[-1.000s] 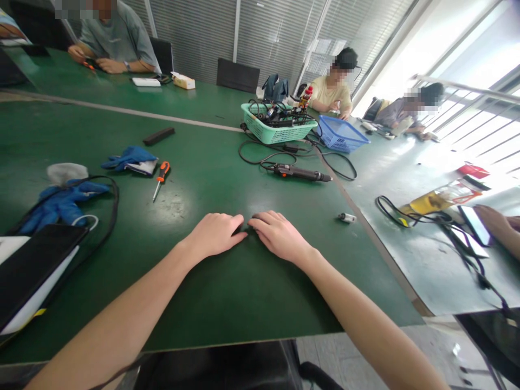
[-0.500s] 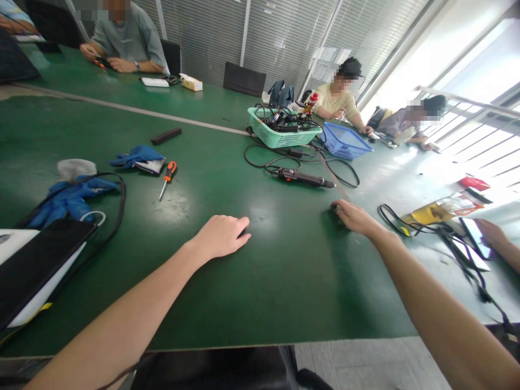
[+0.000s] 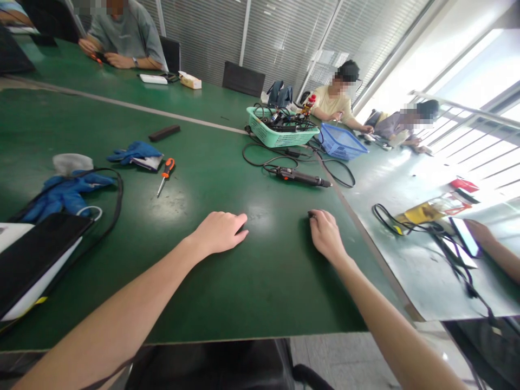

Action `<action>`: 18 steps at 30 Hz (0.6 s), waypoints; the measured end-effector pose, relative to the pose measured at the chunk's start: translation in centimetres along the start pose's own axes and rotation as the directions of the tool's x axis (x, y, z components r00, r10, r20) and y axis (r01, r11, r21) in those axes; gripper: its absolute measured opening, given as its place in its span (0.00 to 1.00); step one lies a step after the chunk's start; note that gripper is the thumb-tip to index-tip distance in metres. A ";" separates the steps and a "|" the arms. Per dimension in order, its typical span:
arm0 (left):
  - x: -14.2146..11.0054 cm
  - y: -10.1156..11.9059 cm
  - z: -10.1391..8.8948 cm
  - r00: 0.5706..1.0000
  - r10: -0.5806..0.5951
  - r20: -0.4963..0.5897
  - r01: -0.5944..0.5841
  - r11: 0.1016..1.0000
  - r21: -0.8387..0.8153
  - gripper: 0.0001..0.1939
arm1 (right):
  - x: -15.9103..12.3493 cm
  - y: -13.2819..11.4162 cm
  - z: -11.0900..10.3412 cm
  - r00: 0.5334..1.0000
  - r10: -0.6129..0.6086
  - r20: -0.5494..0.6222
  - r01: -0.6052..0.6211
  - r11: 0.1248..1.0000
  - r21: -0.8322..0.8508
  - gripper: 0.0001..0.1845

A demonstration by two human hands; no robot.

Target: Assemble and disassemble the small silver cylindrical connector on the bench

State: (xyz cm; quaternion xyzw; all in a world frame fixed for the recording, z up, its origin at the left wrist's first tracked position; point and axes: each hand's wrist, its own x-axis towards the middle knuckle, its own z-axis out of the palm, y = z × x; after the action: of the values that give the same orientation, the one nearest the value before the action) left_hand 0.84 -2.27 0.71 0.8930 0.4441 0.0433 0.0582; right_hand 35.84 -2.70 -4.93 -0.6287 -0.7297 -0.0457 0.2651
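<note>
My left hand (image 3: 221, 233) rests on the green table (image 3: 260, 292), closed with its knuckles up. A dark spot shows between thumb and forefinger, and I cannot make out what the fingers hold. My right hand (image 3: 327, 233) is closed on a small black object (image 3: 311, 215), which pokes out at the fingertips just above the tabletop; most of it is hidden. Beyond the hands lies a black electric screwdriver (image 3: 304, 177) with its cable. An orange-handled screwdriver (image 3: 166, 176) lies farther left.
A green basket (image 3: 280, 140) full of cables and tools stands beside a blue basket (image 3: 343, 146). Blue gloves (image 3: 60, 195), a black-covered item (image 3: 44, 254) and a dark bar (image 3: 164, 132) lie left. At right are a bottle (image 3: 426, 210) and another person's hand (image 3: 481, 234) by a phone.
My right hand has moved left, toward my left hand, bringing the small black object along. My left hand stays nearly where it was.
</note>
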 end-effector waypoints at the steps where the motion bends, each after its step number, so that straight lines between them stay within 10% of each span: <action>1: 0.0 0.0 0.0 1.000 -0.009 0.002 0.009 1.000 0.004 0.15 | 0.2 -2.2 0.7 1.000 -0.018 0.002 0.018 0.999 0.030 0.18; 9: 0.0 -0.3 0.1 0.979 -0.196 -0.062 0.201 0.976 0.085 0.16 | 0.5 -17.4 4.8 0.988 -0.126 0.092 0.106 0.974 0.200 0.19; 18: -0.2 -0.2 -0.2 0.975 -0.207 -0.076 0.212 0.975 0.062 0.17 | 1.2 -19.7 3.8 0.988 -0.117 0.102 0.090 0.967 0.239 0.21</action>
State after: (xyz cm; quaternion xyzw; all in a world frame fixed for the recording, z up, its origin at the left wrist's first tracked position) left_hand 0.54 -2.26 0.82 0.8408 0.5386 0.0522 0.0161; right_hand 15.92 -4.18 -2.42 -0.5558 -0.7758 0.0631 0.2920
